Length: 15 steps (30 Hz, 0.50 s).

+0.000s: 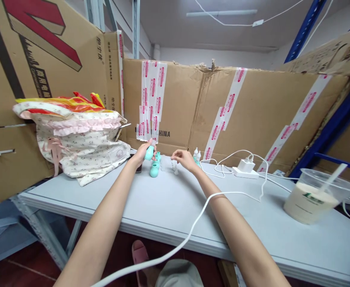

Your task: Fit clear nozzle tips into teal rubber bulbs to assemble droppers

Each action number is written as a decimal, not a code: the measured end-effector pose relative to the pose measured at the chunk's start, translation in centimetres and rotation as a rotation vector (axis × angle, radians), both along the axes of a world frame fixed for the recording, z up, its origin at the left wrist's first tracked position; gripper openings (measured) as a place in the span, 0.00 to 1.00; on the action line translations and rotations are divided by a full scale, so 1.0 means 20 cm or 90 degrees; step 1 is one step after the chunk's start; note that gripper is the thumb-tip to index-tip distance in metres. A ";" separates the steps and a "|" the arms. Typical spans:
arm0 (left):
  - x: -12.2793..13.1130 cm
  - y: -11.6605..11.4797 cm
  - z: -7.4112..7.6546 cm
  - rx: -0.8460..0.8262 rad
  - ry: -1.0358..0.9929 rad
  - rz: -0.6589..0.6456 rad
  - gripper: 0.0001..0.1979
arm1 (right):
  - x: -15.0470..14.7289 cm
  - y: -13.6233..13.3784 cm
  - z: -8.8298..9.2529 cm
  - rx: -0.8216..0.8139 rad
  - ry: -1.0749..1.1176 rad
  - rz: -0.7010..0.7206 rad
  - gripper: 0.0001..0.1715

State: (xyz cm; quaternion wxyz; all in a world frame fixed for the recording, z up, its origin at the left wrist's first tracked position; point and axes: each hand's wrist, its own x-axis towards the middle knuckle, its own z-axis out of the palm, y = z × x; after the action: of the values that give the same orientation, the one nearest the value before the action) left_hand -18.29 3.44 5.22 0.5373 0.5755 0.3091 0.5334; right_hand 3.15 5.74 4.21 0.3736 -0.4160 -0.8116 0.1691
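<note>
My left hand (143, 154) is closed around a teal squeeze bulb (149, 152), tilted, with a clear tip pointing up. Just beneath it, several more teal bulbs (154, 170) stand in a row on the table, their tops uncovered. My right hand (184, 158) pinches at the top of a small clear nozzle (175, 166), one of a group of pale, see-through nozzles on the tabletop. Behind the right wrist stand teal bulbs with white pointed tips (197, 154), partly hidden by that hand.
Cardboard panels (175, 99) wall the table's back. A floral cloth bag (79, 139) sits at the left, a dark phone-like object (139, 169) beside the left hand. At the right are a charger on a power strip (246, 171) and a drink cup (309, 199). A white cable (189, 235) crosses in front.
</note>
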 end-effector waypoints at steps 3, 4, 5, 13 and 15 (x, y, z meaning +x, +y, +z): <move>-0.01 0.00 0.00 -0.005 -0.016 0.020 0.23 | -0.06 0.04 -0.01 0.082 -0.297 -0.077 0.08; -0.01 0.01 0.00 -0.008 -0.022 0.022 0.23 | -0.08 0.05 -0.01 0.095 -0.385 -0.097 0.09; -0.02 0.01 0.00 -0.011 -0.026 0.022 0.23 | -0.10 0.06 0.00 0.100 -0.454 -0.112 0.08; -0.01 -0.01 0.01 -0.017 -0.004 0.039 0.23 | -0.16 0.09 -0.03 0.138 -0.545 -0.147 0.07; -0.01 -0.01 0.01 -0.022 0.000 0.045 0.23 | -0.15 0.09 -0.05 0.156 -0.541 -0.157 0.07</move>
State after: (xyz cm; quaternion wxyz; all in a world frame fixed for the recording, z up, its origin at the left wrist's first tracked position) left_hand -18.49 3.29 5.40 0.5278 0.5547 0.3383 0.5470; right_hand 0.19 7.47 3.22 0.0715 -0.4945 -0.8514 -0.1596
